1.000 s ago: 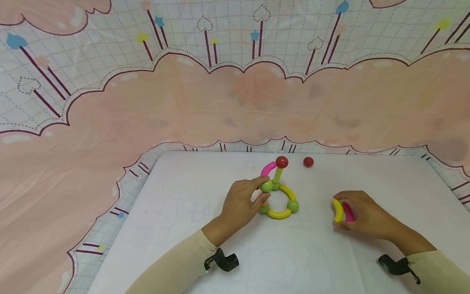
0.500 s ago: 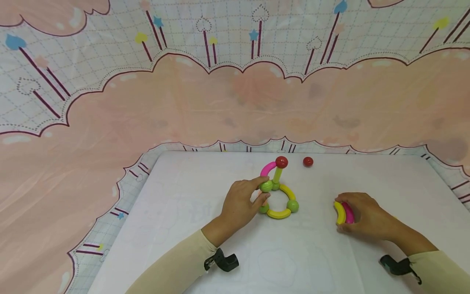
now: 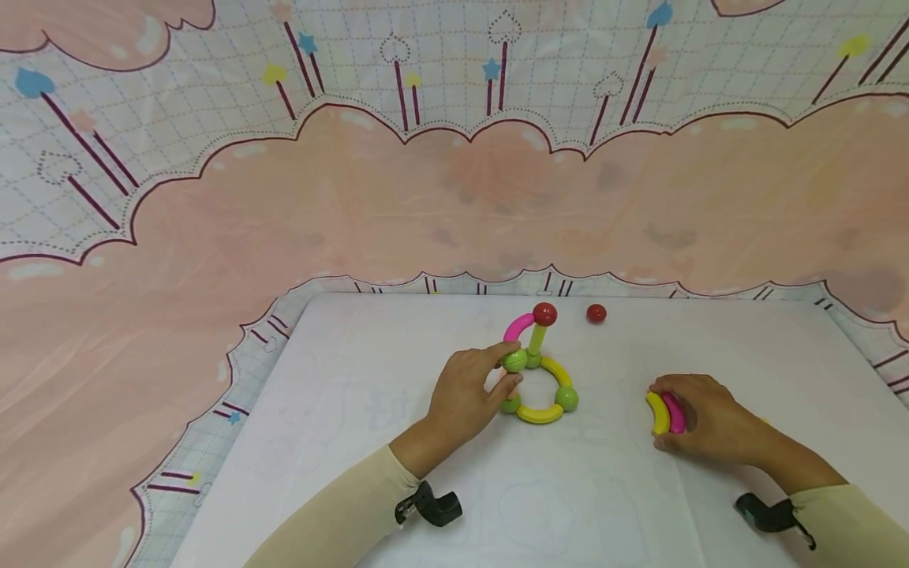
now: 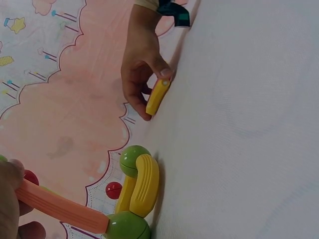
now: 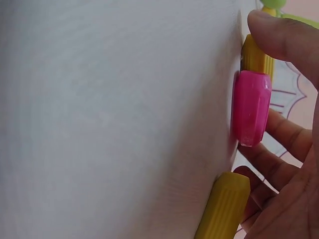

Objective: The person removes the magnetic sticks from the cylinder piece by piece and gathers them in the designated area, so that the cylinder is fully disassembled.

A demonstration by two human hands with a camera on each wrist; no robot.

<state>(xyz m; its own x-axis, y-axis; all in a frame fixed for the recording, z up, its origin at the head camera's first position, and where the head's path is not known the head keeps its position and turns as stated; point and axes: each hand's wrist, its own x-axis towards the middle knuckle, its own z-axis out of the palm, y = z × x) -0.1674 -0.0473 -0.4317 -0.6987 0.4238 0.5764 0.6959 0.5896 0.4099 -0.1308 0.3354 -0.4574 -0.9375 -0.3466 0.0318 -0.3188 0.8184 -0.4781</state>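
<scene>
My left hand (image 3: pixel 460 398) pinches a green ball (image 3: pixel 514 360) of a toy built from curved rods and balls. Its base ring has yellow rods (image 3: pixel 540 414) and green balls (image 3: pixel 566 397); an orange rod (image 4: pixel 65 206) rises from the ring towards my left fingers in the left wrist view. A red ball (image 3: pixel 544 314) tops the toy, joined by a pink rod (image 3: pixel 518 325) and a light green rod (image 3: pixel 537 340). On the right, my right hand (image 3: pixel 710 418) grips a yellow curved rod (image 3: pixel 658 412) between thumb and fingers. A magenta curved rod (image 3: pixel 674 412) lies beside it, inside the grasp.
A loose red ball (image 3: pixel 596 314) sits near the far edge of the white tabletop (image 3: pixel 398 323). Another yellow rod (image 5: pixel 224 206) lies by my right palm, mostly hidden in the head view. A patterned cloth (image 3: pixel 426 205) hangs behind the table.
My right hand has shifted slightly right and nearer to me, bringing the yellow rod closer against the magenta one. My left hand and the toy have stayed put.
</scene>
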